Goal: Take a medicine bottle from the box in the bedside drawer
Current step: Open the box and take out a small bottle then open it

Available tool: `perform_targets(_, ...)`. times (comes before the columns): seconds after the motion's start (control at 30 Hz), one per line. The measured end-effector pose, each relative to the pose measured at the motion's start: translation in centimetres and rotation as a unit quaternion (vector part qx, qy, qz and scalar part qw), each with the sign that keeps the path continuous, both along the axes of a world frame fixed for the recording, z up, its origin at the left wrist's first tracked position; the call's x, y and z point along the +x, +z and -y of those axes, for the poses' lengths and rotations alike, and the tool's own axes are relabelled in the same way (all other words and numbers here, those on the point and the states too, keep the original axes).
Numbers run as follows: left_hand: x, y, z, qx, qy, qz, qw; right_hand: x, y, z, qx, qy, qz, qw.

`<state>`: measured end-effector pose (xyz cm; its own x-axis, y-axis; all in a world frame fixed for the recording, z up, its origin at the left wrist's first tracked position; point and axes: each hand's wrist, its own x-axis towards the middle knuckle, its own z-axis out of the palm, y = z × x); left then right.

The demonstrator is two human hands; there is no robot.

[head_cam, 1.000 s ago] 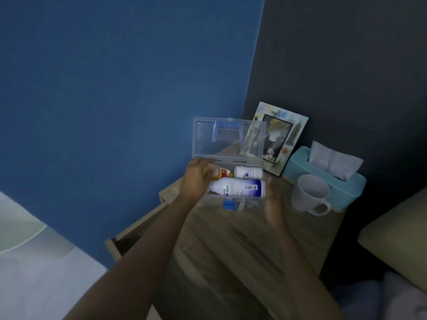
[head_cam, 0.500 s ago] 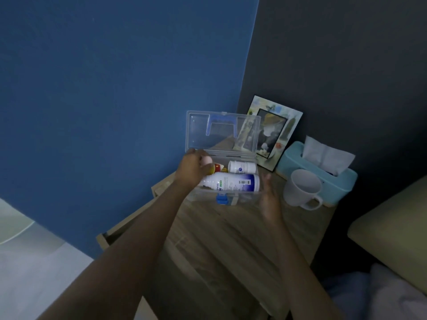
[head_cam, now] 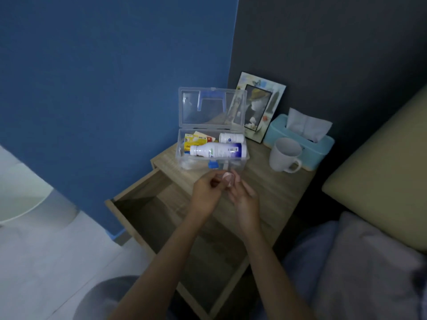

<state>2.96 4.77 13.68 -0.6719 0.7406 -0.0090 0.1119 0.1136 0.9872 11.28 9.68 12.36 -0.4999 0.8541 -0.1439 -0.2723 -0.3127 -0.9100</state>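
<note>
A clear plastic box (head_cam: pixel 188 155) stands on the wooden bedside table (head_cam: pixel 272 192), its hinged lid (head_cam: pixel 211 109) raised upright with a blue handle (head_cam: pixel 212 99) showing through it and a blue latch (head_cam: pixel 213 164) at the front wall. Inside, a large white medicine bottle (head_cam: pixel 217 150) lies on its side, cap to the left, with a blue band and a barcode on its label; the label text is too small to read. A smaller white bottle (head_cam: pixel 231 137) lies behind it, with a round blue mark whose wording cannot be made out. Yellow and red medicine packets (head_cam: pixel 196 140) lie at the left end of the box; their print is blurred.

Just in front of the box, above the table edge, the left hand (head_cam: pixel 205 195) pinches a small pale object (head_cam: pixel 227 177) between thumb and fingertips; whether it is a bottle or a cap cannot be told. The right hand (head_cam: pixel 245 197) is loosely spread beside it, fingers touching or nearly touching the same object.

The bedside drawer (head_cam: pixel 161 227) below stands pulled out. To the right of the box are a picture frame (head_cam: pixel 263 105) leaning on the dark wall, a teal tissue box (head_cam: pixel 300 142) and a white mug (head_cam: pixel 285 154).
</note>
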Motion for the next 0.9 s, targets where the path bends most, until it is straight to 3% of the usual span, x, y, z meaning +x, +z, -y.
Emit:
perform_targets(0.17,2.9,-0.1,1.2,-0.013,0.007,-0.030,0.999,2.3,-0.1,2.0,0.013,-0.033,0.001,0.999)
perform_targets(0.4,4.3,-0.3,0.4,-0.101,0.008,-0.174,0.979,3.4,-0.2,2.6,0.030,-0.045,0.038,0.998)
perform_targets(0.57,3.9,-0.6,-0.2,-0.160,0.013,-0.193,0.968,3.3,-0.5,2.2,0.019,-0.032,0.037,0.999)
perform_targets(0.77,3.9,-1.2,0.4,-0.075,-0.023,-0.163,0.983,3.4,-0.4,1.6,0.010,-0.035,0.025,0.999)
perform_targets(0.9,3.7,-1.3,0.0,-0.124,0.008,-0.196,0.973,3.4,-0.8,1.8,0.005,-0.025,0.027,0.999)
